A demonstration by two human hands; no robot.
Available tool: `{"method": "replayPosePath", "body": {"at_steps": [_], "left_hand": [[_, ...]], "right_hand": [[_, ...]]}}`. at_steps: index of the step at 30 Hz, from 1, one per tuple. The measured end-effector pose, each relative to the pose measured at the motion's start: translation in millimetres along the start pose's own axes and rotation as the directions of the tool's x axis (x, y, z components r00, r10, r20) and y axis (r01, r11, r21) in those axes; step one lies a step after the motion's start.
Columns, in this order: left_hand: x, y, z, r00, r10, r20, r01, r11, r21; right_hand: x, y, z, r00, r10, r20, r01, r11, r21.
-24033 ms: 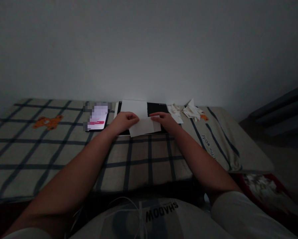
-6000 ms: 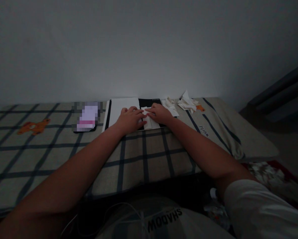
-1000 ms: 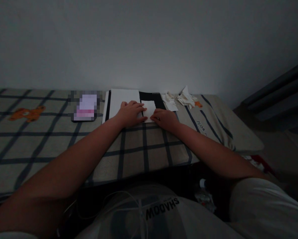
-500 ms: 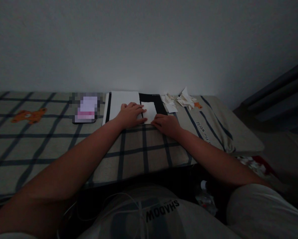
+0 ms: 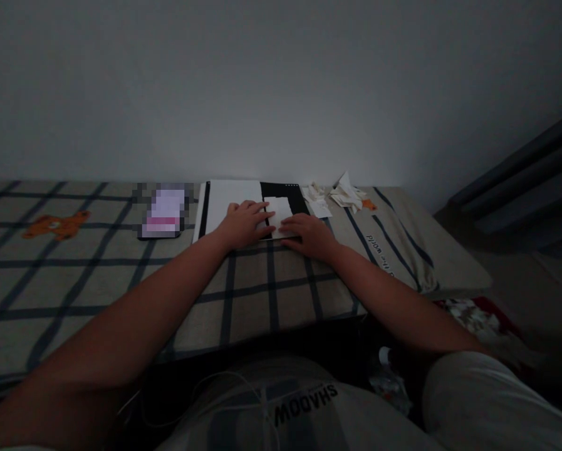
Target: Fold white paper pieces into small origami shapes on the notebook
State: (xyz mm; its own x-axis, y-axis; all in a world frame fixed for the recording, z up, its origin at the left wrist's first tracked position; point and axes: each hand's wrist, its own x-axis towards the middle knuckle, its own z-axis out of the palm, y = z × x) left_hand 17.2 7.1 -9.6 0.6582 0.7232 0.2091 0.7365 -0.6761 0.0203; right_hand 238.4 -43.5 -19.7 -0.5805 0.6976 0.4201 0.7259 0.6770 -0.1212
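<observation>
A notebook (image 5: 222,197) lies on the plaid cloth, with a white page at left and a black part (image 5: 272,188) at right. On that black part rests a small piece of white paper (image 5: 279,204) with uneven edges. My left hand (image 5: 245,224) lies across the white page, its fingers spread and the tips on the paper's left side. From the other side, my right hand (image 5: 311,234) lays its outstretched fingers on the paper's lower right. The paper's lower edge is partly hidden by the fingers.
Crumpled paper scraps (image 5: 347,193) lie right of the notebook. A phone (image 5: 165,210) with a blurred screen is at left, beside an orange bear print (image 5: 57,225) on the cloth. A wall (image 5: 281,94) rises behind. Below the edge stands a plastic bottle (image 5: 390,382).
My right hand has slid left onto the paper, and its fingers have stretched out flatter. My left hand stays nearly in place. The whole view has shifted slightly.
</observation>
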Motion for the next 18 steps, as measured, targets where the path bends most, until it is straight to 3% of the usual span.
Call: {"method": "replayPosePath", "body": {"at_steps": [8,12,15,18], "left_hand": [[-1,-6,-2.0,0.996,-0.068,-0.059,0.056,0.981,-0.187],[-3,-13,-1.0,0.979,-0.107,-0.172,0.041,0.936,-0.351],[-6,-15,-2.3,0.941,-0.132,-0.313,0.000,0.921,-0.390],[-8,-12,-9.3,0.896,-0.135,-0.423,-0.023,0.937,-0.349]], "right_hand": [[0,7,3,1.000,-0.026,-0.002,0.026,0.999,0.026],[0,8,-1,1.000,-0.017,-0.018,0.019,0.998,0.060],[2,7,-7,0.989,0.082,-0.122,-0.071,0.993,0.091],[12,7,-19,0.916,0.230,-0.330,-0.165,0.963,0.214]]}}
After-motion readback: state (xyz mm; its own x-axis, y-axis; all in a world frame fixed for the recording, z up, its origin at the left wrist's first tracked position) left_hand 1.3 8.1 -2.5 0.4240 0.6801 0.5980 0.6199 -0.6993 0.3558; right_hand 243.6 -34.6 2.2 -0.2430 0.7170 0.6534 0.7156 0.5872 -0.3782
